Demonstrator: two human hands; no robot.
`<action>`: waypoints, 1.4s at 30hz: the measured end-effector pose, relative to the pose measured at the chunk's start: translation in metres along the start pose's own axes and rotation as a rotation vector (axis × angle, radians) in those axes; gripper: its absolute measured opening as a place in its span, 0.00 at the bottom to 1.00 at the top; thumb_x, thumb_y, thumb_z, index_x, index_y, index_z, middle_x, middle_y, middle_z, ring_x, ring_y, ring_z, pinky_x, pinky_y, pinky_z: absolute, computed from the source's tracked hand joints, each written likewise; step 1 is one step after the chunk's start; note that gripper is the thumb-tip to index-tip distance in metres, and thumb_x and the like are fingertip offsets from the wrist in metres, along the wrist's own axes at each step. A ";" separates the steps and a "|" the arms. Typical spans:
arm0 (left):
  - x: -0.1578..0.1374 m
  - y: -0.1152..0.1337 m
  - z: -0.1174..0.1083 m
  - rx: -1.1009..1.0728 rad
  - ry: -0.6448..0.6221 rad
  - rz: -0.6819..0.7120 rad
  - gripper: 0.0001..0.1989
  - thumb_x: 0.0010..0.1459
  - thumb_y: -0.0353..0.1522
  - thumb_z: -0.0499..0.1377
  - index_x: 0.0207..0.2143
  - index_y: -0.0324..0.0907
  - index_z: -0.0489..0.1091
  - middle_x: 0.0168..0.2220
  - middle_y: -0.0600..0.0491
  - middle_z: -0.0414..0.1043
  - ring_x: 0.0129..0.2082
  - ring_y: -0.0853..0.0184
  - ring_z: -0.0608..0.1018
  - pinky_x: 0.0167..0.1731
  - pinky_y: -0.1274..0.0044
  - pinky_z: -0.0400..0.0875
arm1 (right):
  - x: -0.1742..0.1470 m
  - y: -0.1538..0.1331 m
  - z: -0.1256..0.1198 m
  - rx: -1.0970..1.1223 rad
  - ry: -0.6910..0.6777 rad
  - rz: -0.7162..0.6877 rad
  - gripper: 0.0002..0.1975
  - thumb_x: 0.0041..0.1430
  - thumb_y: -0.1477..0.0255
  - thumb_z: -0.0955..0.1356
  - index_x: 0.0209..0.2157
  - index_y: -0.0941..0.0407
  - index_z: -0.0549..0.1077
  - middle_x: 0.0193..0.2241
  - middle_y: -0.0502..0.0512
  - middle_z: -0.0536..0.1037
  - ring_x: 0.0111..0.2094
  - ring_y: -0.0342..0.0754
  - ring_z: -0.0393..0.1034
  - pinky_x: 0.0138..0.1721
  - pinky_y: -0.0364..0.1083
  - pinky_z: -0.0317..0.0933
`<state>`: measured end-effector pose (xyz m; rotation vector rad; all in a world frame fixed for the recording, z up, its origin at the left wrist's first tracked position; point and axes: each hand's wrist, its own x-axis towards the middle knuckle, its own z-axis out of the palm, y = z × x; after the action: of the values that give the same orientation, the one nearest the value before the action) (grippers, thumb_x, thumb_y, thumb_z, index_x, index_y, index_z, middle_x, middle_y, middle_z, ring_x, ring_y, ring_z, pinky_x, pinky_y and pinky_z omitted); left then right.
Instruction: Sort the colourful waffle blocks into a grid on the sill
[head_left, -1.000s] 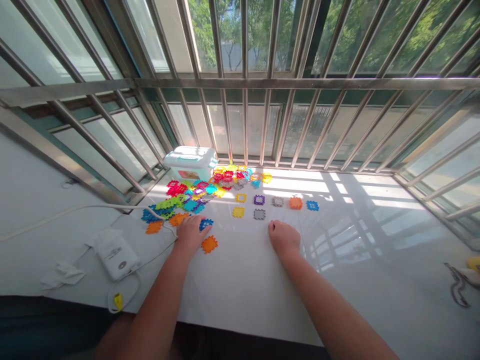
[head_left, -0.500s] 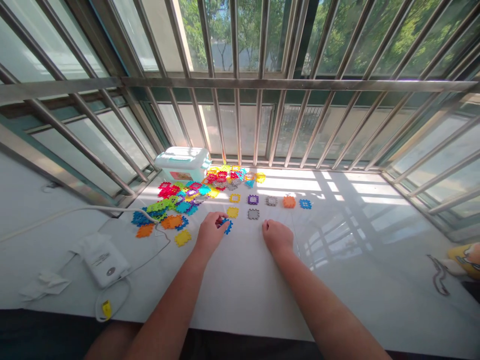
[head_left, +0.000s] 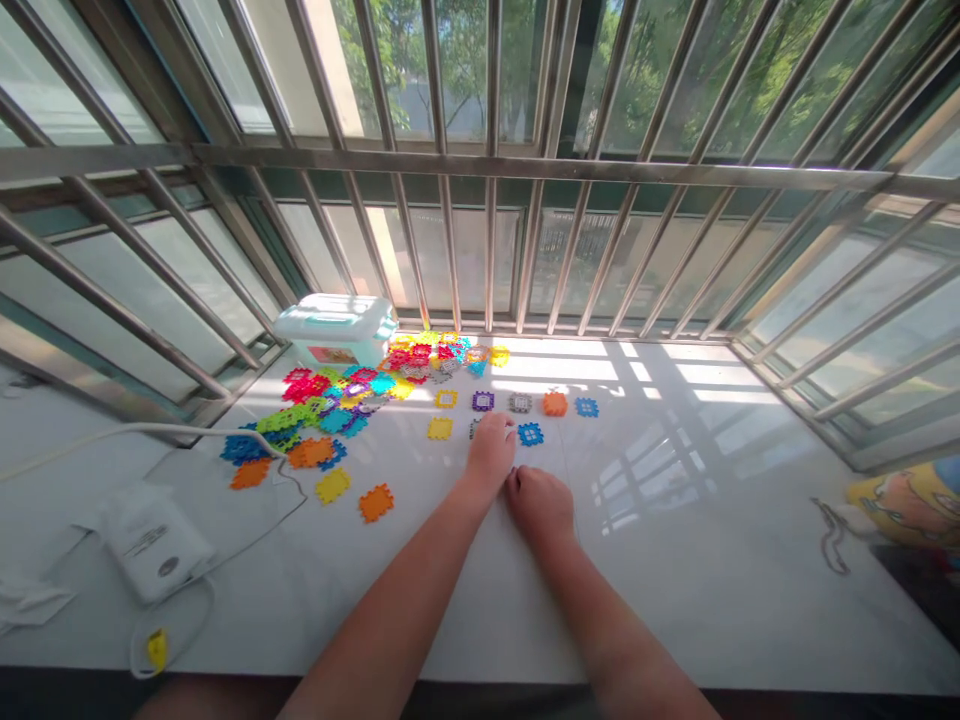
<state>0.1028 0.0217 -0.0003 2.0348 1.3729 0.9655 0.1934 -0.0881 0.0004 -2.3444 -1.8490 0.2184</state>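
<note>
Reaching: left hand (head_left: 491, 457) stretched forward over the table (head_left: 675, 580), back of the hand up, its fingers (head_left: 505, 424) beside a blue tile (head_left: 530, 433).
Left fingers: bent and drawn in rather than spread; cannot tell whether they touch the blue tile or have hold of anything.
Blue tile, place: just right of the left fingers, beyond the right hand (head_left: 542, 503).
Blue tile, lie: flat, one pair of toothed edges running left to right, the other pair pointing away from the person; roughly square, so no clear long axis.
Right fingers: curled into a loose fist at the table, nearer the person than the left fingers; cannot tell whether anything is inside.
Grey tile: left of the left fingers, mostly hidden by that hand (head_left: 473, 430).
Near yellow tile (head_left: 440, 429): farther left of the left fingers.
Far row: beyond the left fingers, left to right, far yellow tile (head_left: 446, 399), purple tile (head_left: 483, 401), far grey tile (head_left: 520, 402), orange tile (head_left: 555, 404), far blue tile (head_left: 587, 407).
Heap (head_left: 307, 412): well left of the fingers, many-coloured, before a lidded box (head_left: 337, 325).
</note>
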 end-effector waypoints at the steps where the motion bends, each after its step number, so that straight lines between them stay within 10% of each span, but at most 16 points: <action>1: -0.007 -0.002 -0.007 0.018 0.016 0.033 0.06 0.63 0.25 0.61 0.41 0.43 0.73 0.46 0.45 0.75 0.48 0.59 0.78 0.52 0.68 0.73 | 0.002 0.000 0.000 0.014 0.010 0.013 0.21 0.77 0.64 0.59 0.37 0.53 0.80 0.37 0.58 0.84 0.37 0.49 0.78 0.38 0.45 0.60; 9: -0.037 -0.047 -0.096 0.391 0.099 -0.076 0.10 0.72 0.37 0.54 0.36 0.45 0.71 0.35 0.49 0.74 0.41 0.58 0.77 0.45 0.70 0.70 | 0.022 0.014 -0.002 0.199 0.337 0.175 0.14 0.73 0.61 0.66 0.53 0.54 0.70 0.56 0.62 0.74 0.55 0.54 0.70 0.46 0.46 0.63; 15: -0.016 -0.104 -0.142 0.579 0.047 -0.412 0.18 0.73 0.38 0.48 0.44 0.43 0.76 0.41 0.42 0.81 0.43 0.52 0.81 0.42 0.68 0.70 | 0.048 0.025 -0.004 0.227 0.249 0.210 0.16 0.73 0.59 0.67 0.56 0.52 0.68 0.55 0.58 0.76 0.52 0.52 0.73 0.42 0.46 0.61; 35: -0.003 -0.092 -0.119 0.695 -0.076 -0.622 0.24 0.74 0.35 0.44 0.50 0.38 0.79 0.46 0.32 0.82 0.47 0.47 0.85 0.44 0.62 0.77 | 0.057 0.032 -0.001 0.315 0.278 0.168 0.16 0.71 0.60 0.68 0.54 0.52 0.68 0.52 0.55 0.79 0.46 0.51 0.76 0.39 0.45 0.58; 42: -0.004 -0.089 -0.111 0.707 -0.062 -0.621 0.22 0.75 0.34 0.44 0.51 0.37 0.77 0.44 0.33 0.82 0.46 0.48 0.86 0.44 0.63 0.77 | 0.095 0.102 -0.017 0.315 0.572 0.324 0.22 0.69 0.54 0.67 0.55 0.53 0.67 0.49 0.60 0.79 0.45 0.56 0.75 0.41 0.48 0.59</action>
<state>-0.0368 0.0524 0.0028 1.8156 2.3385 0.1408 0.3159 -0.0198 -0.0062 -2.1659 -1.0872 -0.1134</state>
